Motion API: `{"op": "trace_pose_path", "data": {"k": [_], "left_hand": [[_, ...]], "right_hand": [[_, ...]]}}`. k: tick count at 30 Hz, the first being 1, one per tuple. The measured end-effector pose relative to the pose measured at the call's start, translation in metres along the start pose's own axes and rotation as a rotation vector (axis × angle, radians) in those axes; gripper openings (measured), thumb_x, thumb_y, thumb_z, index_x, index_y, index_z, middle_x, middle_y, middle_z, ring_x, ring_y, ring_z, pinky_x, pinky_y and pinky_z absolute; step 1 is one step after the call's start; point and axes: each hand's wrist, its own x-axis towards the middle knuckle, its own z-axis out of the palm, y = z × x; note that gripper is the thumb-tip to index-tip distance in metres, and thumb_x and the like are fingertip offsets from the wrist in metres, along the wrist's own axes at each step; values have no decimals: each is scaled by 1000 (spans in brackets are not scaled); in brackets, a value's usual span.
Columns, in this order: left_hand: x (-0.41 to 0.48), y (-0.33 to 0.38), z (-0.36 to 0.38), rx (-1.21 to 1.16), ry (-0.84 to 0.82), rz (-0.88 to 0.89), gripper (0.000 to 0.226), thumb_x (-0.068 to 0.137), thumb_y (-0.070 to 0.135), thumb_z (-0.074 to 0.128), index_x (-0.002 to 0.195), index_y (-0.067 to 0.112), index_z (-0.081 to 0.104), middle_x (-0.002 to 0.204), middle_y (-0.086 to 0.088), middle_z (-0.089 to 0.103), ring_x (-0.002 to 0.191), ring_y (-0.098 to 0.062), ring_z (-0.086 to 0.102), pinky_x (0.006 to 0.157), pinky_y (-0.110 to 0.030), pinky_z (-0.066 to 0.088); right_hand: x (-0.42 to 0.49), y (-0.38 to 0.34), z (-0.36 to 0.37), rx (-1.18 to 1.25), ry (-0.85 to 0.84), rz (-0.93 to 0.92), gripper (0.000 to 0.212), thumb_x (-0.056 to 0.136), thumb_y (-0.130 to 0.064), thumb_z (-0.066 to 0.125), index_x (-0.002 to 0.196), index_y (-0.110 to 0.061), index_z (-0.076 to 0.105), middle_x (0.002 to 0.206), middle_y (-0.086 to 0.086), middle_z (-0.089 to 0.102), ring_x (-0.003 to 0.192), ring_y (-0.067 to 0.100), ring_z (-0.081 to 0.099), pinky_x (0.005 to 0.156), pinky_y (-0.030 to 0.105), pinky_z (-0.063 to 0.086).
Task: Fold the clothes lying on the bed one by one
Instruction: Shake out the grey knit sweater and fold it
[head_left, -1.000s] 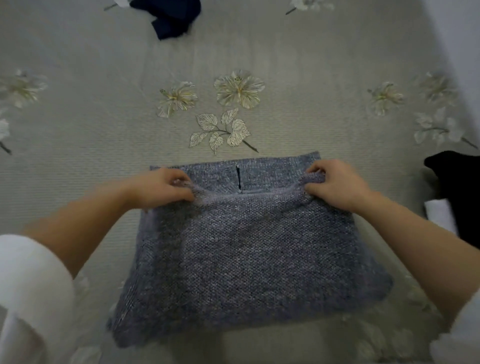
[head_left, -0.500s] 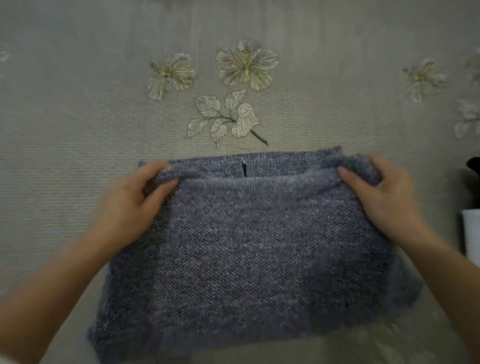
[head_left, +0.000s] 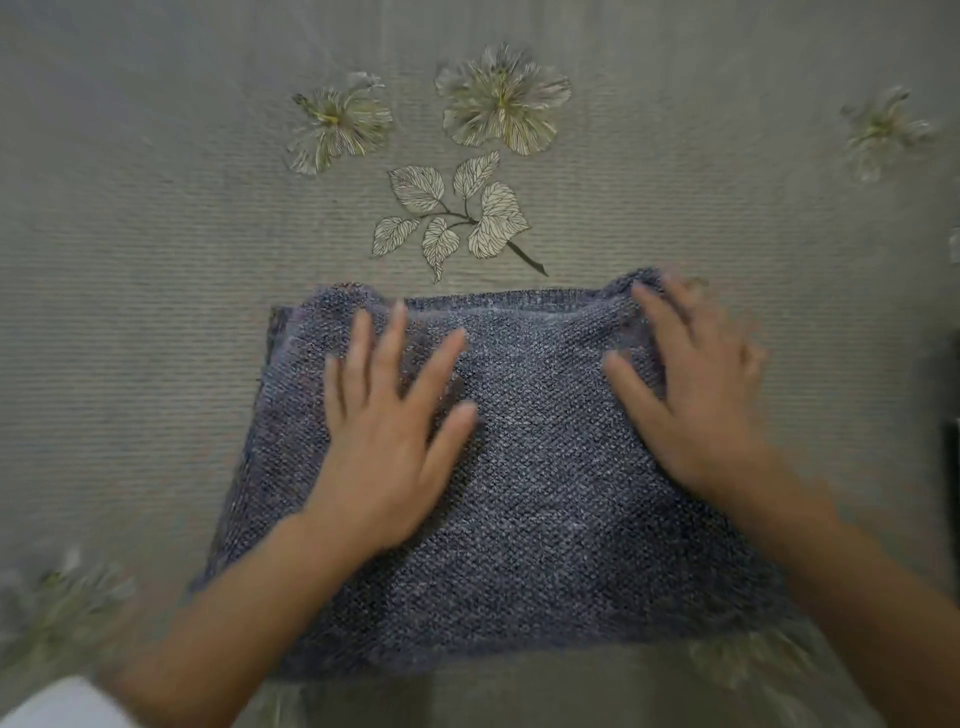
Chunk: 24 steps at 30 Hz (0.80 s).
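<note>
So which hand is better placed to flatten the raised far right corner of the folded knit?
Probably the right hand. Its fingers lie flat on the knit right at that corner. The left hand rests flat on the left half, away from it.

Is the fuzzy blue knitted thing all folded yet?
Nearly. The knitted garment already lies doubled over on the bedspread. The left hand and right hand press flat on it, fingers spread. It may need another fold; other clothes are out of view.
</note>
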Motion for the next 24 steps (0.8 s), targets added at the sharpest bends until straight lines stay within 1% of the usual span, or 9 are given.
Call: {"op": "trace_pose_path", "data": {"k": [2,4,7,13,16,18,20,22,24], "left_hand": [[-16,0,13,52,-122,-22,57,94,67,10,147,51,0,159,4,-21,142,-20,-30,114,-47,-18],[-18,-7,26,98,-186,-108,58,90,70,6,144,55,-8,157,6,-25,139,-20,-35,114,-53,-15],[-10,-10,41,141,-160,-147,56,91,68,7,143,56,-12,158,6,-24,140,-21,-33,115,-53,-13],[-7,-12,48,154,-127,-140,56,93,67,8,143,55,-14,158,5,-22,141,-21,-31,115,-51,-13],[-11,-16,42,131,-123,-145,56,92,68,8,142,56,-14,157,6,-25,140,-17,-34,116,-47,-15],[-22,-25,36,104,-83,-238,61,88,72,8,142,56,-14,157,5,-26,140,-14,-33,114,-43,-18],[-42,-40,30,79,-49,-379,67,84,79,9,143,56,-14,157,5,-26,141,-14,-30,113,-43,-18],[-64,-59,23,39,-52,-547,74,81,83,17,142,55,-13,159,1,-21,144,-21,-23,115,-50,-11],[-80,-74,17,-28,-80,-693,81,78,81,26,142,54,-16,160,-8,-13,146,-30,-13,114,-57,-2]], "right_hand": [[-22,-1,2,-73,-152,-71,63,91,-66,22,149,-39,20,160,-10,11,146,10,-1,113,40,-4],[-30,8,11,-164,-333,-13,66,90,-72,8,150,-45,5,159,-14,-9,142,5,-23,114,42,-14],[-24,17,32,-184,-420,64,65,88,-73,3,148,-48,-4,158,-15,-17,136,2,-34,115,47,-17],[-19,18,39,-134,-387,70,56,94,-62,5,149,-48,-2,158,-16,-14,140,3,-28,115,46,-14],[-22,21,29,-136,-369,84,52,99,-52,6,150,-45,2,160,-14,-8,144,6,-18,119,47,-5],[-29,28,22,-141,-310,170,51,101,-48,15,151,-43,4,161,-10,-4,148,12,-7,118,49,3],[-40,39,15,-104,-269,311,59,99,-51,27,151,-40,3,162,-5,0,148,20,3,116,53,10],[-48,50,7,-12,-235,469,80,91,-60,43,153,-29,2,161,2,8,147,25,10,115,55,14],[-50,59,1,47,-237,606,100,78,-70,54,152,-18,11,159,8,19,145,27,17,113,56,18]]}}
